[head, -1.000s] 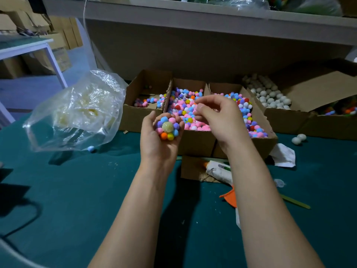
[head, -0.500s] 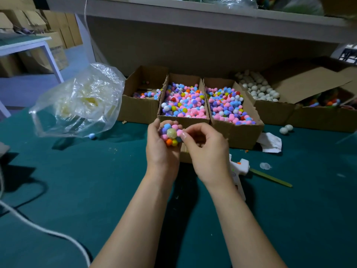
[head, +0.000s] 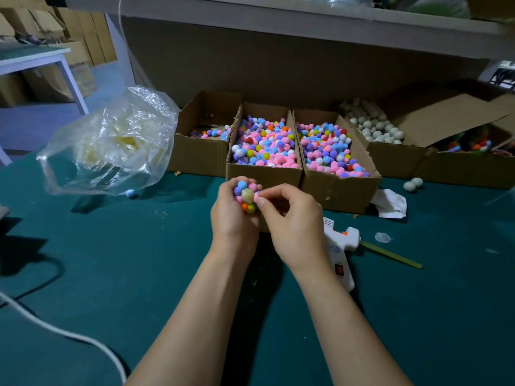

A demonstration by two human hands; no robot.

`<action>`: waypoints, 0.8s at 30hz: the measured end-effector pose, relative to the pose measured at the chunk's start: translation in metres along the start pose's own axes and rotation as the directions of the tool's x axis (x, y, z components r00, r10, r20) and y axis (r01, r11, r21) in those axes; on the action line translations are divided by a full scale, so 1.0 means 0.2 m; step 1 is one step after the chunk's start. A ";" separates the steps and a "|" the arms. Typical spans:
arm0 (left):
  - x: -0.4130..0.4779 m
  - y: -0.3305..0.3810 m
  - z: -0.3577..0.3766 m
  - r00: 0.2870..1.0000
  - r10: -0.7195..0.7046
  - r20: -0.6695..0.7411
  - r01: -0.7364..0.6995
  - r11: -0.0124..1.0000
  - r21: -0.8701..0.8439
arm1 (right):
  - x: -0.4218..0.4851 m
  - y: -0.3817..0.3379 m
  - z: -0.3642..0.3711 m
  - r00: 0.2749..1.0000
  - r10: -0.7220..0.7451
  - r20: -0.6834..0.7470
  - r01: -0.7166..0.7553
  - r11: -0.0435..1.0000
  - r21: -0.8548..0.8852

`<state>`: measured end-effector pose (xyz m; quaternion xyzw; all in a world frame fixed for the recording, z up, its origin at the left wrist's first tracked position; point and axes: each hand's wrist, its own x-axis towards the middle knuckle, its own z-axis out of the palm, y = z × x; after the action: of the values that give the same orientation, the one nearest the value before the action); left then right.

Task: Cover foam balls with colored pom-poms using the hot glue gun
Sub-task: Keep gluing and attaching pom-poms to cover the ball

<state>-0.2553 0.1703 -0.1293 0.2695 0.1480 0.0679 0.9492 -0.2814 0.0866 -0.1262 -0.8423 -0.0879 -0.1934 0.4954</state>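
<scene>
Green table [head: 111, 274] carries a clear plastic bag [head: 111, 143] at far left. Three open pom-pom boxes [head: 263, 171] sit behind the hands, with a box of white balls [head: 370, 126] to their right. Glue gun [head: 338, 240] lies flat just right of the right wrist, unheld. Left hand [head: 232, 221] grips the foam ball [head: 247, 196] above the table, in front of the middle box; it's part-covered, with a bare patch facing the camera. Right hand [head: 292, 221] has its fingers curled, thumb and forefinger pinching at the ball's right side, probably on a pink pom-pom [head: 257, 194], though it's too small to confirm.
</scene>
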 end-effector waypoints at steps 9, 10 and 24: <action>0.05 0.05 -0.04 0.996 -0.052 -0.079 0.039 0.988 -0.152 | 0.28 -0.07 -0.02 0.996 0.007 -0.084 -0.019 0.989 -0.149; 0.05 0.05 -0.05 0.995 -0.053 -0.083 0.040 0.987 -0.155 | 0.33 -0.08 0.00 0.998 0.020 -0.056 -0.030 0.982 -0.188; 0.06 0.04 -0.05 0.995 -0.070 -0.077 0.057 0.984 -0.169 | 0.67 -0.07 0.24 0.937 0.329 0.119 -0.201 0.786 -0.585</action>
<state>-0.2473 0.1857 -0.1362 0.1815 0.1894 0.0608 0.9631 -0.1521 0.1293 -0.0808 -0.9702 0.0399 -0.0465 0.2343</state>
